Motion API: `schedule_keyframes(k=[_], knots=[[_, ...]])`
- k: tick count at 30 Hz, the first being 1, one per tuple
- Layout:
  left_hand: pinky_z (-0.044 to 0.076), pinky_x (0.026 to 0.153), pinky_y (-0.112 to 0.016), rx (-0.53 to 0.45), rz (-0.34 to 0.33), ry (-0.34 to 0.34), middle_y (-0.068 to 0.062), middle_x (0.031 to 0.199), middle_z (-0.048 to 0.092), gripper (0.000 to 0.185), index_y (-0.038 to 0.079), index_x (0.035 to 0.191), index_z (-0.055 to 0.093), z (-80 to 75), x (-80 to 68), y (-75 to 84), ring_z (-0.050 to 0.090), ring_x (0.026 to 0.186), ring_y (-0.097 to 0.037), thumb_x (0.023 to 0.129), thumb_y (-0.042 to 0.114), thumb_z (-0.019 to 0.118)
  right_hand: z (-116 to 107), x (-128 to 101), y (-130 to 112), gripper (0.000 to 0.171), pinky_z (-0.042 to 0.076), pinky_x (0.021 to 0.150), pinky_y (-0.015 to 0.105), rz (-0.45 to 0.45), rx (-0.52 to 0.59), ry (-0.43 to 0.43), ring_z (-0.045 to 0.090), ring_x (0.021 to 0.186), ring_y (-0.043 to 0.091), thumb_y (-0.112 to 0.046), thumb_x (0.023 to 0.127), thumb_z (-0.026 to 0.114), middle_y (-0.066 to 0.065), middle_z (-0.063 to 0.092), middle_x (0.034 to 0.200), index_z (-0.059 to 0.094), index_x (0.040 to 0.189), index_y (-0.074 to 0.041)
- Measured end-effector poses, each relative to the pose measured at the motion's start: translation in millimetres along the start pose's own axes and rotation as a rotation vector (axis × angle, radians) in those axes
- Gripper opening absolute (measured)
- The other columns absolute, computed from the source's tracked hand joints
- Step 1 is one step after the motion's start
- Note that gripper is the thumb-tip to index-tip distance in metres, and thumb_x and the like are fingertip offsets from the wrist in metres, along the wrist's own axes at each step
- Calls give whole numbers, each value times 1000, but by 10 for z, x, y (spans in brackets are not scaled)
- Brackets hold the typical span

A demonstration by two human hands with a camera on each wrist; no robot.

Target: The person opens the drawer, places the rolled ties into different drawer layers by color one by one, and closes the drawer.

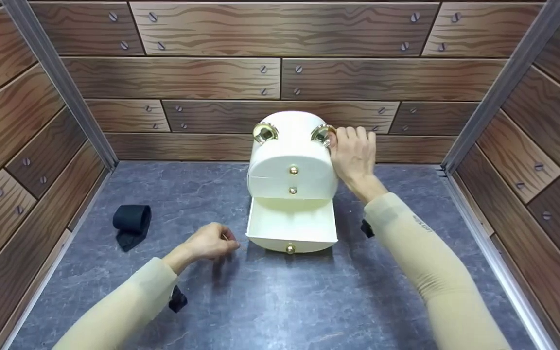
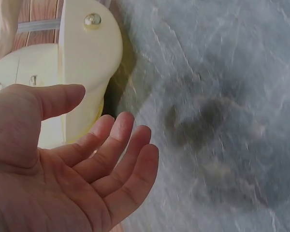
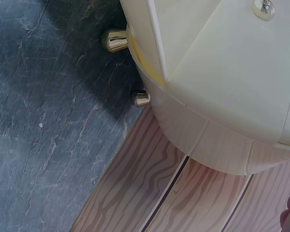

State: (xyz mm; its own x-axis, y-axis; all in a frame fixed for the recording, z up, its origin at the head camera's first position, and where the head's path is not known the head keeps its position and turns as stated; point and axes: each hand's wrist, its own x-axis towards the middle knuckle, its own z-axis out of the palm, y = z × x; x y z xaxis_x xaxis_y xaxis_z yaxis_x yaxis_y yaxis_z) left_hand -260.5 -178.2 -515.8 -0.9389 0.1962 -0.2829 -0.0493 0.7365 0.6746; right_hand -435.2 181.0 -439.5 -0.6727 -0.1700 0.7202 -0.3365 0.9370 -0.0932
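A white, rounded jewelry box (image 1: 293, 146) stands near the back wall, with gold knobs on its front and two gold rings on top. Its lowest drawer (image 1: 292, 218) is pulled out, and no contents show inside. My right hand (image 1: 355, 153) grips the right gold ring (image 1: 322, 134), thumb at the ring and fingers along the box's upper side. Only a sliver of that hand shows at the right wrist view's edge. To the left of the drawer, my left hand (image 1: 214, 241) hovers over the floor, holding nothing. In the left wrist view its fingers (image 2: 118, 159) are loosely bent, palm up.
A rolled dark cloth band (image 1: 132, 224) lies at the left on the grey marbled surface (image 1: 280, 306). Wood-patterned walls (image 1: 280, 29) enclose the back and both sides, with metal rails along the corners. Small gold feet (image 3: 116, 40) stick out under the box.
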Motion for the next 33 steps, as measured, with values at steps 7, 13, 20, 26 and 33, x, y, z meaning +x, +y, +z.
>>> schedule_keyframes(k=[7,13,20,26,33], knots=[[53,72,-27,77,46,68,-6,94,80,23,5,105,81,-137,42,-72,67,82,-14,96,26,78,-17,7,-3,48,47,88,60,1,-6,12,65,95,48,-38,119,45,24,73,96,66,99,-1],[59,80,-33,97,61,77,-10,101,81,22,4,107,80,-259,43,-126,71,88,-18,96,23,78,-19,12,-3,47,47,89,60,4,4,2,65,97,48,-39,118,46,24,73,97,66,99,-1],[63,89,-41,108,78,82,-13,106,82,27,1,115,78,-416,26,-200,76,94,-22,95,20,77,-12,10,-1,48,46,90,60,2,2,0,65,98,49,-40,118,46,24,74,98,66,100,-1],[63,90,-45,149,86,98,-14,106,83,27,0,115,78,-504,2,-283,76,95,-24,97,20,76,-5,7,0,47,45,90,62,-2,12,6,64,98,50,-37,118,46,26,73,98,65,100,1],[64,95,-56,292,96,67,-16,111,83,35,1,119,76,-556,-49,-311,79,101,-32,97,27,79,5,-1,-2,46,46,90,60,4,19,-3,64,96,49,-37,118,47,25,73,97,66,99,0]])
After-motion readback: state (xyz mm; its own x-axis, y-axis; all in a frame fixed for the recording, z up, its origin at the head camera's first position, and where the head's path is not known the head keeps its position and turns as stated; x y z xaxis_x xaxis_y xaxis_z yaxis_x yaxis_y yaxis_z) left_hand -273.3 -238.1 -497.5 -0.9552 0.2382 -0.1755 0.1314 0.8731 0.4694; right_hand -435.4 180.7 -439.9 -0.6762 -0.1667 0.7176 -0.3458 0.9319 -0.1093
